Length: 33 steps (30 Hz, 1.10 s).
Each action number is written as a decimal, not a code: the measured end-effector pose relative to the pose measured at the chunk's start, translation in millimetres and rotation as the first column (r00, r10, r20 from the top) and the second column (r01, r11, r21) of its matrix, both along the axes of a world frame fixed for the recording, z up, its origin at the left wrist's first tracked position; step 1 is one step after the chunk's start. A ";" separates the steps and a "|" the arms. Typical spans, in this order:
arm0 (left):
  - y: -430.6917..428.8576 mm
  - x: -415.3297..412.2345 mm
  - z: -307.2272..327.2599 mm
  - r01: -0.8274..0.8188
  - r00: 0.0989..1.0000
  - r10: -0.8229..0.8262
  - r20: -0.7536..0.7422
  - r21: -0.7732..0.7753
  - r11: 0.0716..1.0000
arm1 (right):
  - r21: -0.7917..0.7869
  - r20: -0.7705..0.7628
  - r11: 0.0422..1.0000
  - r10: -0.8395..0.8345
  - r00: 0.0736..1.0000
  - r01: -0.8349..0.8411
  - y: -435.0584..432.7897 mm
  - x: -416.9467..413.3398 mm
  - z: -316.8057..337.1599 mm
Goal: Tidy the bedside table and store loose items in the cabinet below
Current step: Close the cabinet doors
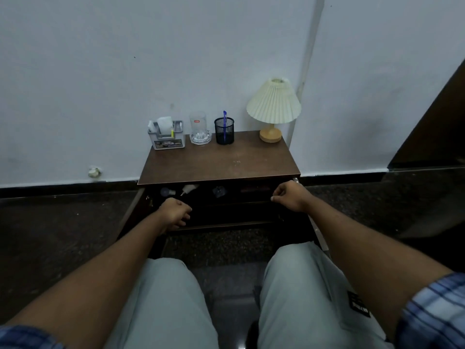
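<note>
Reaching into the open cabinet under the bedside table, the person works from a seated or crouched position, knees apart in front of it. Both doors appear swung outward, the left door angled toward the floor side and the right door running back past the right knee.

The left hand is curled with fingers bent, low at the cabinet's left front; whether it has hold of anything I cannot tell, since the fingers hide the palm and the interior is dark. The right hand is loosely fisted at the upper right corner of the opening, near the door's hinge edge, and may be pinching something small and pale, but that is too small to settle.

On the upper shelf just under the tabletop lie several loose items, dim and blurred: pale rounded shapes on the left, something glassy near the middle. The tabletop itself holds a neat back row: a grey organizer, a glass mug, a mesh pen cup with a blue pen, and a lamp.

Judging by this, storing is mostly done and the closing stage is in hand. The next move likely calls for withdrawing both hands clear of the shelf, then swinging each door shut without catching the knees.
</note>
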<state>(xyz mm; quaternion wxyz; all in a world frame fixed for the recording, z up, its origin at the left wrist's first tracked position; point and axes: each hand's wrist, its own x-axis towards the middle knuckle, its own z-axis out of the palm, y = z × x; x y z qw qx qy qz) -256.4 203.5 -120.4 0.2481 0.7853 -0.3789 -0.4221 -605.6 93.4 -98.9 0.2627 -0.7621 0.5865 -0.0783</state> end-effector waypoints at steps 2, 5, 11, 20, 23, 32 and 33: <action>8.5 13.3 -1.9 -0.015 1.000 0.016 0.013 -0.026 1.000 | -0.015 0.000 1.000 -0.009 1.000 0.009 6.1 -6.5 -2.7; 27.6 42.9 -8.6 0.059 0.976 -0.036 0.213 -0.102 0.993 | -0.029 -0.006 0.999 -0.037 0.999 0.037 16.5 -20.5 -12.8; 60.5 102.6 -26.9 -0.047 0.819 0.039 0.572 -0.002 0.999 | 0.009 -0.048 0.974 -0.224 0.973 0.225 21.1 -61.2 -26.3; 81.9 134.7 -52.7 -0.206 0.931 0.185 0.315 0.034 0.978 | 0.369 -0.176 0.863 -0.299 0.938 0.345 44.8 -72.7 -46.1; 86.7 131.5 -48.2 -0.162 0.946 0.146 0.288 0.033 0.986 | 0.454 -0.159 0.826 -0.295 0.942 0.335 50.0 -72.3 -51.6; 103.7 88.6 -60.3 -0.205 0.978 0.205 -0.021 0.030 0.978 | 0.680 0.169 0.718 -0.347 0.923 0.146 50.6 -59.5 -56.4; 104.3 86.9 -61.3 -0.159 0.987 0.160 -0.012 0.021 0.987 | 0.674 0.203 0.728 -0.349 0.915 0.128 50.2 -58.2 -58.5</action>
